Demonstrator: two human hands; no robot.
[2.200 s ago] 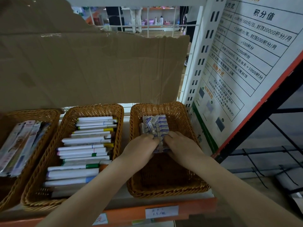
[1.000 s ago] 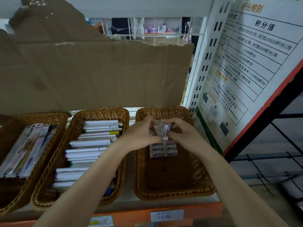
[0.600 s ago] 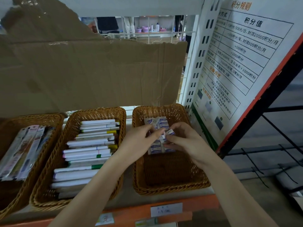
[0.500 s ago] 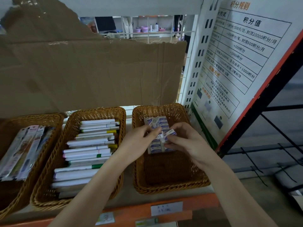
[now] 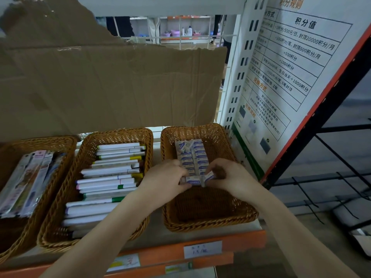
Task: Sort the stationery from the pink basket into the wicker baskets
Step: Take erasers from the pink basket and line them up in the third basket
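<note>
Three wicker baskets stand on the shelf. Both my hands are inside the right basket (image 5: 228, 221), where small white-and-blue wrapped erasers (image 5: 191, 157) lie in two rows at the back. My left hand (image 5: 167, 177) holds an eraser (image 5: 191, 180) lying flat at the front of the rows. My right hand (image 5: 226, 175) pinches another eraser (image 5: 208, 176), tilted beside it. The middle basket (image 5: 86, 145) holds several white pens (image 5: 112, 177). The left basket (image 5: 30, 141) holds packaged stationery (image 5: 28, 177). The pink basket is out of view.
A torn cardboard sheet (image 5: 110, 83) stands behind the baskets. A printed sign board (image 5: 285, 77) leans at the right beside a white perforated shelf post (image 5: 239, 81). The orange shelf edge (image 5: 245, 239) carries paper price labels.
My hands have dropped from the back of the right basket toward the front end of the eraser rows, each still with an eraser. The rows now show behind my fingers.
</note>
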